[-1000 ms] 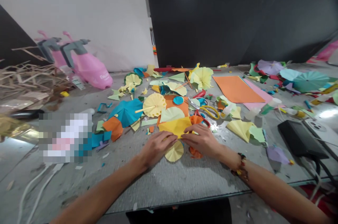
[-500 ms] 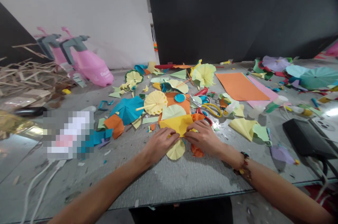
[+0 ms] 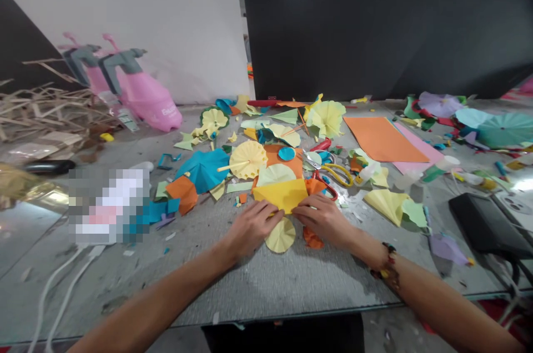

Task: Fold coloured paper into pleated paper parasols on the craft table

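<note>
A folded sheet of yellow paper lies on the cluttered worktable, its lower edge held between my left hand and my right hand. Fingertips of both hands press on its bottom corners. Just below the sheet, a pale yellow pleated paper fan sits between my hands, and an orange paper scrap lies under my right hand. Beyond the sheet are a yellow pleated fan on a stick and scissors with red and yellow handles.
Paper scraps and fans cover the grey table, whose front edge runs below my forearms. A teal paper umbrella lies left, an orange sheet right, and a black tablet-like device far right. White cables trail at the left.
The yellow sheet now lies squarer and flatter between my hands, with its edges straighter. My hands stay at its lower edge. The whole scene has drifted slightly right in view.
</note>
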Demonstrator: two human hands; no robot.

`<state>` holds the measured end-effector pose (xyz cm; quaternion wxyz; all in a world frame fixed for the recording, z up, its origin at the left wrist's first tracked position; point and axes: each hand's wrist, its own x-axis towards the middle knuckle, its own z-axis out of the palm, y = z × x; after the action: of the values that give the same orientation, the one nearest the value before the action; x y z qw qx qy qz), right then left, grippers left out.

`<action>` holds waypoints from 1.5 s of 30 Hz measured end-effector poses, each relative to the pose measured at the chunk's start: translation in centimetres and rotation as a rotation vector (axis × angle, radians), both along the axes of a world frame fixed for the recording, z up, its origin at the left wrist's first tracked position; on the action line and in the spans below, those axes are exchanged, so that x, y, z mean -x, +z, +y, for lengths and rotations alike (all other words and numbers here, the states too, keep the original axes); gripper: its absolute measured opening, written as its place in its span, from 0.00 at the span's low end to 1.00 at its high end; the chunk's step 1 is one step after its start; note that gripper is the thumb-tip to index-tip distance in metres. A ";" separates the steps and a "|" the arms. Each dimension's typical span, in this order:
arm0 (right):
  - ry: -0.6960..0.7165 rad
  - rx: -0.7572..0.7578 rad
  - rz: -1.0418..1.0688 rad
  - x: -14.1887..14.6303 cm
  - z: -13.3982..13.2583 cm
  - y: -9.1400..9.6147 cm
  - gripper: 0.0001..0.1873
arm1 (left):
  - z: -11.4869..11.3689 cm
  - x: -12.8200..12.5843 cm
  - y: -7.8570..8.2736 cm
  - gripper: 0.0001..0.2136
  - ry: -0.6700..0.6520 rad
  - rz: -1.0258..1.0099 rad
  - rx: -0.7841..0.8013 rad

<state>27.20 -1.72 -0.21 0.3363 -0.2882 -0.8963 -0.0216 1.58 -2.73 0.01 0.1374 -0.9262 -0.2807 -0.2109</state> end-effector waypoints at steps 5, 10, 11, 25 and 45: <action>-0.004 -0.042 0.024 -0.1 -0.1 0.2 0.06 | -0.2 0.3 0.4 0.11 0.010 -0.021 -0.021; -0.032 -0.042 -0.022 -0.2 0.1 0.5 0.05 | 0.3 0.5 0.0 0.10 0.054 -0.051 0.006; -0.037 -0.043 -0.020 -0.2 0.2 0.5 0.05 | 0.4 0.6 -0.1 0.10 0.051 -0.055 0.015; -0.013 0.276 0.255 -0.1 0.3 0.1 0.03 | 0.5 0.7 0.4 0.10 -0.008 -0.074 -0.036; -0.046 0.021 0.170 -0.4 0.5 0.6 0.06 | 0.4 1.1 0.3 0.11 -0.007 -0.136 -0.023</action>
<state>27.62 -1.22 0.38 0.4075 -0.3129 -0.8579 0.0046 0.48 -2.31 0.27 0.1279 -0.9090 -0.2836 -0.2773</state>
